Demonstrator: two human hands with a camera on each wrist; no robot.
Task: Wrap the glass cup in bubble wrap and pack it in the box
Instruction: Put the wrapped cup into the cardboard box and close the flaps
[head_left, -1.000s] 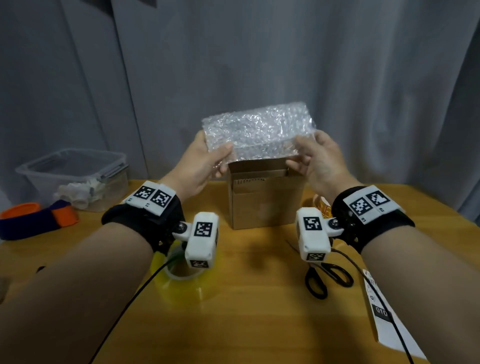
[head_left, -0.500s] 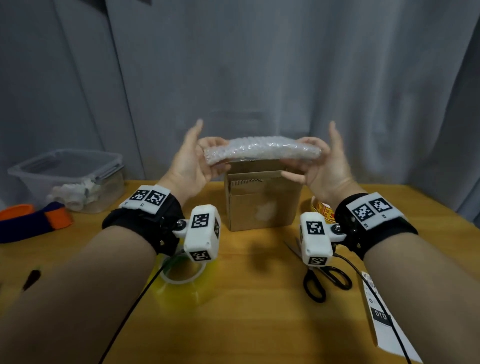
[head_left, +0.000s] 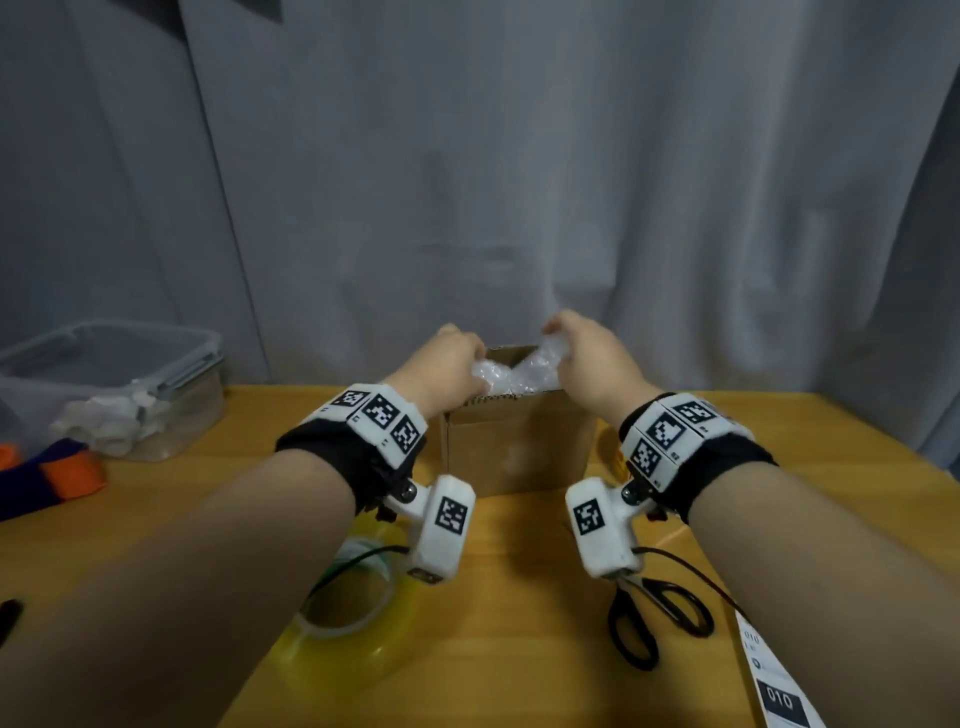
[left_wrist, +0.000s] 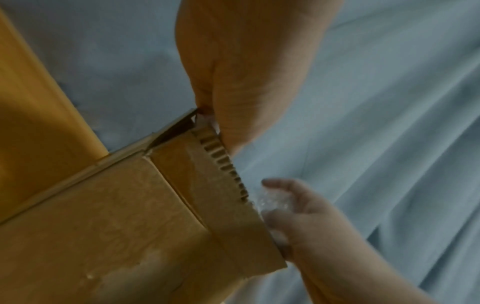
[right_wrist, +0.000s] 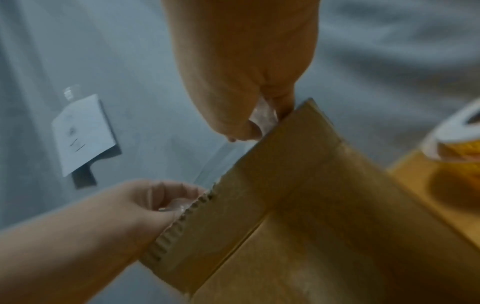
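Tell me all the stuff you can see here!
bubble wrap: one, clear, going into the box top
cardboard box: one, brown, open, table middle
tape roll: one, clear yellowish, near left
second tape roll: one, white and yellow, right of the box
scissors: one, black handles, near right
paper label: one, white, right edge
plastic bin: one, clear, far left
table: one, wooden
curtain: grey, behind
left hand: grips the wrap
right hand: grips the wrap
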